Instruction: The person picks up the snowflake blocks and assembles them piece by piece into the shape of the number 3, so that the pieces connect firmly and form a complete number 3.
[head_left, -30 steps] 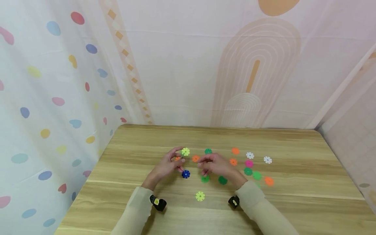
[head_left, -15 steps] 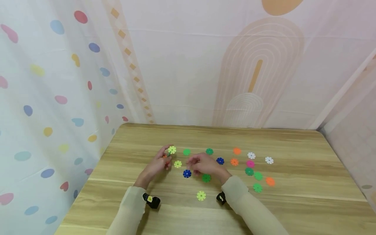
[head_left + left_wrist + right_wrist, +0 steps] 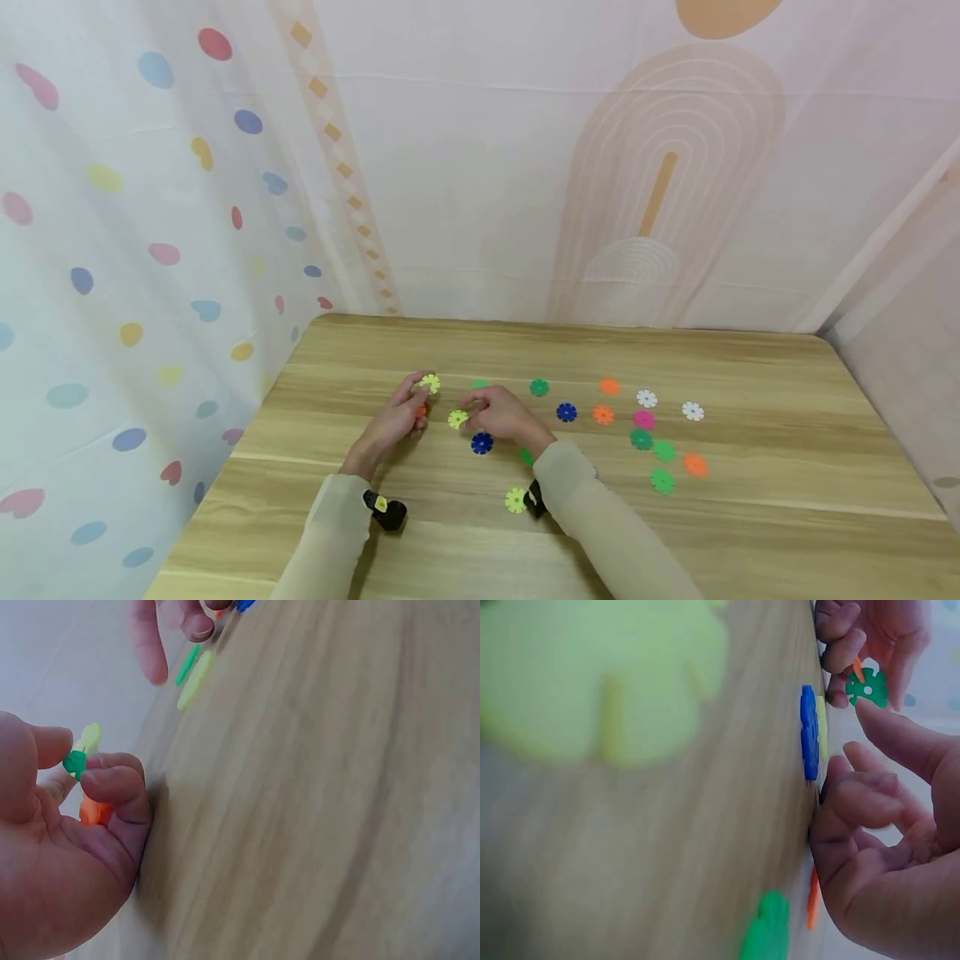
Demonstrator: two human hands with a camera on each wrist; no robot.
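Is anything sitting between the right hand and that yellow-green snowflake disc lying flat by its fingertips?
Nothing visible: the right hand reaches the flat yellow-green plastic snowflake disc with bare wooden table around; the blue disc lies nearer the person, off that line.

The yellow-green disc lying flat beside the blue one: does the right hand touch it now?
Cannot tell. In the head view the right hand reaches the yellow-green disc, but neither contact nor gap shows plainly; both wrist views are unclear.

Joined yellow-green-orange discs (image 3: pixel 427 388) – pinched upright; yellow disc (image 3: pixel 457 419) flat.
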